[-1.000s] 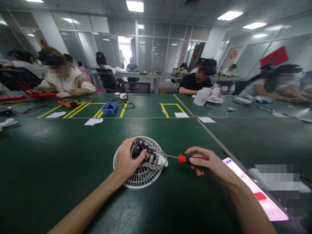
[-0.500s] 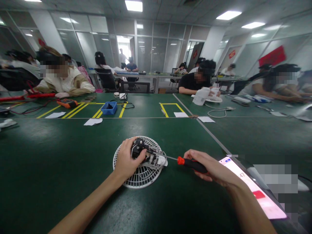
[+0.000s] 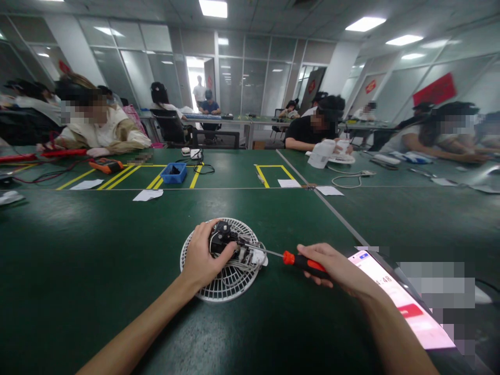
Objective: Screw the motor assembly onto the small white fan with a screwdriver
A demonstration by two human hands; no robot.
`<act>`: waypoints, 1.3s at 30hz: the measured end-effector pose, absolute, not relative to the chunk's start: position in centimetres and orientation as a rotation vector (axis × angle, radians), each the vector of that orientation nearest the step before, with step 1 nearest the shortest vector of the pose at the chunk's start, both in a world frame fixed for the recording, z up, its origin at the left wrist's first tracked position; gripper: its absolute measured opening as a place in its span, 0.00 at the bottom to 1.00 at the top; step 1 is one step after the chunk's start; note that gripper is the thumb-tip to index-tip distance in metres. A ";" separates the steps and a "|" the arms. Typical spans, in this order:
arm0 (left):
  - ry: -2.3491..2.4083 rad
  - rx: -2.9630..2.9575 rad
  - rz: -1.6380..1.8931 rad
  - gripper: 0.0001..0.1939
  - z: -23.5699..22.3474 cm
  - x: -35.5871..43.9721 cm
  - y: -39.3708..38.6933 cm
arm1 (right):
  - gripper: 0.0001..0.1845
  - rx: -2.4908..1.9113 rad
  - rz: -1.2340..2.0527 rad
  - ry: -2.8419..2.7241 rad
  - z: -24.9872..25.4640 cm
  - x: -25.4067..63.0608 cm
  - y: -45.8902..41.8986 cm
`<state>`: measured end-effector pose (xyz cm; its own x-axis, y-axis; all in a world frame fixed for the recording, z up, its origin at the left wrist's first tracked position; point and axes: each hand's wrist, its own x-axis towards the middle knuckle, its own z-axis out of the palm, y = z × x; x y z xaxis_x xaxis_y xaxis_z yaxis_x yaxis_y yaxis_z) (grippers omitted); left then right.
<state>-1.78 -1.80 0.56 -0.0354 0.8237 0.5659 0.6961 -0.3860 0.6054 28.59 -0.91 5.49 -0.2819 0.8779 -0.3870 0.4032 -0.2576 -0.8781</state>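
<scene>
A round white fan grille (image 3: pixel 230 291) lies flat on the green table in front of me. On it sits a black fan motor (image 3: pixel 222 235) with a wired white part (image 3: pixel 259 257) on its right side. My left hand (image 3: pixel 207 255) is closed around the motor from the left, thumb across its near side. My right hand (image 3: pixel 322 263) grips the handle of a red and black screwdriver (image 3: pixel 304 262). The screwdriver's shaft points left, and its tip reaches in among the parts beside the motor; the exact contact point is too small to make out.
A lit phone (image 3: pixel 406 307) lies right of my right forearm. Farther off are a blue bin (image 3: pixel 174 173), an orange meter (image 3: pixel 105 165), paper slips (image 3: pixel 148 195) and yellow tape marks (image 3: pixel 269 166). Several people sit at work across the table, one behind a white fan part (image 3: pixel 322 153).
My right hand has shifted its fingers and turned on the screwdriver handle, whose red stripe shows more now. My left hand, the motor and the grille stay nearly in place.
</scene>
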 end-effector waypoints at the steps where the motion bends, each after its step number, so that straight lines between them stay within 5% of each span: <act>1: 1.659 2.087 1.397 0.25 0.6 -1.8 -1.8 | 0.27 -1.522 1.567 -1.599 5.5 28.7 -0.9; 7: 1.651 2.129 1.417 0.26 0.4 -1.8 -1.7 | 0.22 -1.259 1.614 -1.646 6.4 29.4 -1.1; 34: 1.663 2.103 1.434 0.27 0.3 -1.9 -1.7 | 0.29 -1.481 1.281 -1.500 5.7 28.0 -0.5; 39: 1.681 2.092 1.427 0.27 0.4 -1.8 -1.7 | 0.23 -1.517 1.187 -1.585 5.5 27.8 -0.3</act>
